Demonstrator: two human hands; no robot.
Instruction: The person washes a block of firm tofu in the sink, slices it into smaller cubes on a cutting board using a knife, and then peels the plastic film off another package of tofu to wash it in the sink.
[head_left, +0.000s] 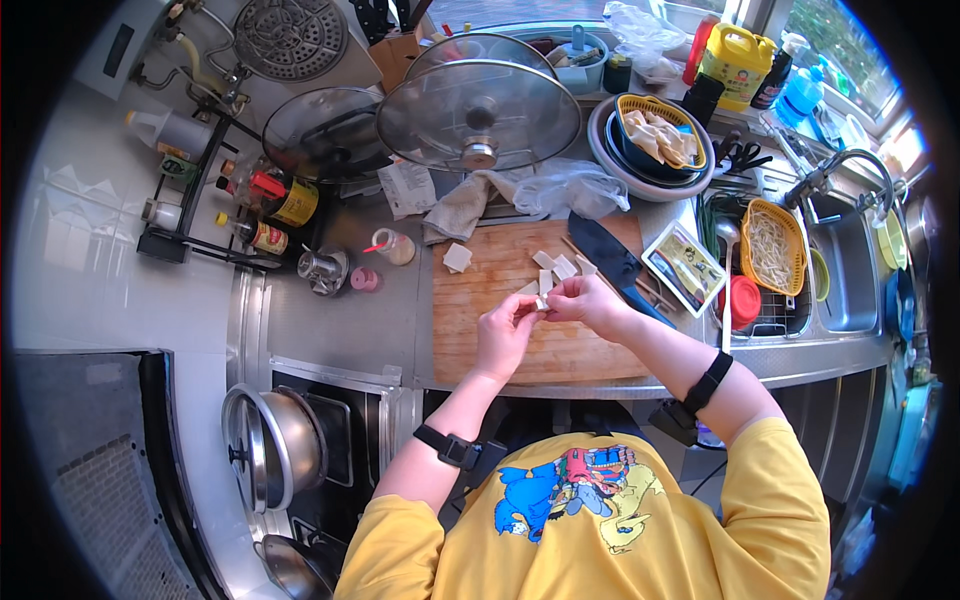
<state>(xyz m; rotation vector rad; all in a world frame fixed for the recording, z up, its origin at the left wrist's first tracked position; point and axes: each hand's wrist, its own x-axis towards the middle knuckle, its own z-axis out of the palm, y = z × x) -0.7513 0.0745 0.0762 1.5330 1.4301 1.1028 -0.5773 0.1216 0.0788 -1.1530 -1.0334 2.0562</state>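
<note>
My left hand (506, 330) and my right hand (586, 301) meet above a wooden cutting board (480, 352), their fingertips pinching a small white piece (542, 304) between them. Several more white blocks, perhaps tofu, lie just beyond my fingers, one of them upright-looking (545, 280). A larger square white piece (457, 258) rests apart at the board's upper left. Right of my hands, a dark-bladed cleaver (604, 247) lies slantwise over the board, its blue handle towards me. A pair of wooden chopsticks (652, 292) shows partly from under it.
An open plastic tray (683, 268) lies right of the board, before a yellow basket of bean sprouts (772, 247) and the sink (847, 277). Stacked bowls (600, 146), a cloth (469, 206) and glass lids (480, 112) stand behind. A jar (394, 247) stands left.
</note>
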